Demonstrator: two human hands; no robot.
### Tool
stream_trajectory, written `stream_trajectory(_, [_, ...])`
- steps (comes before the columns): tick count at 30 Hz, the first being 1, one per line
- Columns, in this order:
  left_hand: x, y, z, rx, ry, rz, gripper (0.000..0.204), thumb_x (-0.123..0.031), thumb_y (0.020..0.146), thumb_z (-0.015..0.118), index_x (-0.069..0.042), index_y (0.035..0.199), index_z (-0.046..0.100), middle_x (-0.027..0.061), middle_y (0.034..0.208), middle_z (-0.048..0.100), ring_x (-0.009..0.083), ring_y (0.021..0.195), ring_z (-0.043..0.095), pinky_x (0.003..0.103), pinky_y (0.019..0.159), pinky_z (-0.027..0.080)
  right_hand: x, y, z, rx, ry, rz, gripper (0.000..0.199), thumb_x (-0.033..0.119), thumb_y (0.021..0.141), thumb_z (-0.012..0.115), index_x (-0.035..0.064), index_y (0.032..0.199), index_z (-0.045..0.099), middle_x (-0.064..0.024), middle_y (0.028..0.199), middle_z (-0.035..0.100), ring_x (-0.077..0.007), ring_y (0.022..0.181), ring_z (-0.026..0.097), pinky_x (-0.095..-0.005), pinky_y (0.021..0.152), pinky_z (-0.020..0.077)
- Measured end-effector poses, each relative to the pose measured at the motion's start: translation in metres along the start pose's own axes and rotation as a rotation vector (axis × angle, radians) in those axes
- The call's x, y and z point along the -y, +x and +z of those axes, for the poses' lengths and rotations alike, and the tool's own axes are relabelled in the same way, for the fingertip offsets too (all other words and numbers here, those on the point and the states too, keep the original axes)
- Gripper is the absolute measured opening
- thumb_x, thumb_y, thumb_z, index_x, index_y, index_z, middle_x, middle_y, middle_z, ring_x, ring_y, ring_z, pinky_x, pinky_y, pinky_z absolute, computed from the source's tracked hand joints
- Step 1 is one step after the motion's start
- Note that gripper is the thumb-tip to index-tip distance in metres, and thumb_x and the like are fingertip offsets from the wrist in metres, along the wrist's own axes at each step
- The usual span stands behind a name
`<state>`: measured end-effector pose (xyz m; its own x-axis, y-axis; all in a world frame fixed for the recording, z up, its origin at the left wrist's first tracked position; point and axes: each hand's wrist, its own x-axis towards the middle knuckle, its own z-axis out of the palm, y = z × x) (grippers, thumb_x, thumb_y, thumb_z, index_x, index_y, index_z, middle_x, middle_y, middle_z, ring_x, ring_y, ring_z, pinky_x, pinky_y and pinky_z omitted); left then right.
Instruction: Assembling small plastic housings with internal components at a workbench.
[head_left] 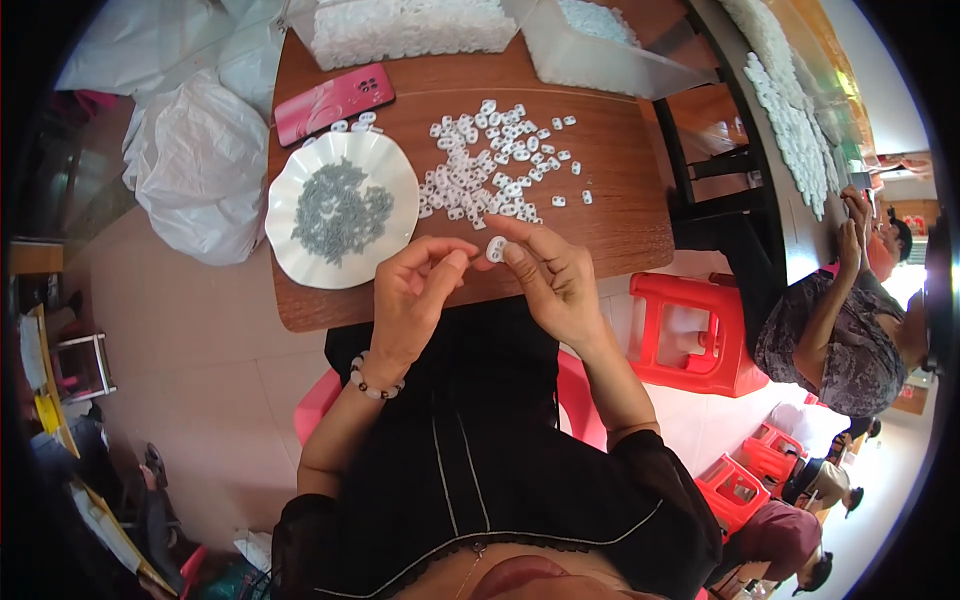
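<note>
My right hand (553, 277) pinches a small white plastic piece with holes (496, 249) between thumb and fingers, above the table's near edge. Close to its left, my left hand (412, 295) has thumb and index finger pressed together; whatever lies between them is too small to make out. A white scalloped plate (292, 253) to the left of my hands bears a heap of small grey pin-like parts (343, 210). Beyond my fingers, many more white pieces with holes (488, 165) lie loosely spread on the brown wooden table (625, 200).
A pink phone (334, 104) lies behind the plate, near a few white pieces. Two clear bins of white parts (415, 30) (610, 55) stand at the far edge. A white bag (200, 165) sits left; a red stool (690, 335) and other people are at right.
</note>
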<state>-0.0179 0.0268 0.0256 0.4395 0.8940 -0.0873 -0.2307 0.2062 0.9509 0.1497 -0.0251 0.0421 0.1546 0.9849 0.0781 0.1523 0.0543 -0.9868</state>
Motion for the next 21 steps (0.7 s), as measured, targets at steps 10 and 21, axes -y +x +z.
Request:
stream_trajectory(10, [-0.001, -0.007, -0.001, 0.071, -0.051, -0.085, 0.015, -0.005, 0.091, 0.062, 0.006, 0.100, 0.065, 0.0074, 0.090, 0.067, 0.0092, 0.078, 0.064, 0.022, 0.072, 0.053, 0.024, -0.001, 0.005, 0.090, -0.490, -0.263, 0.036, -0.008, 0.084, 0.057, -0.0029, 0.119, 0.059, -0.0118, 0.068, 0.057, -0.0242, 0.063, 0.050, -0.0344, 0.057, 0.0420])
stream_trajectory(21, [0.003, -0.012, 0.001, 0.027, -0.089, -0.156, 0.017, -0.009, 0.090, 0.064, 0.005, 0.099, 0.068, 0.0077, 0.082, 0.069, 0.0068, 0.072, 0.061, 0.020, 0.067, 0.050, 0.001, -0.007, 0.004, 0.070, -0.278, -0.133, 0.030, -0.003, 0.088, 0.055, -0.0019, 0.117, 0.060, -0.0113, 0.067, 0.056, -0.0226, 0.062, 0.049, -0.0338, 0.058, 0.0420])
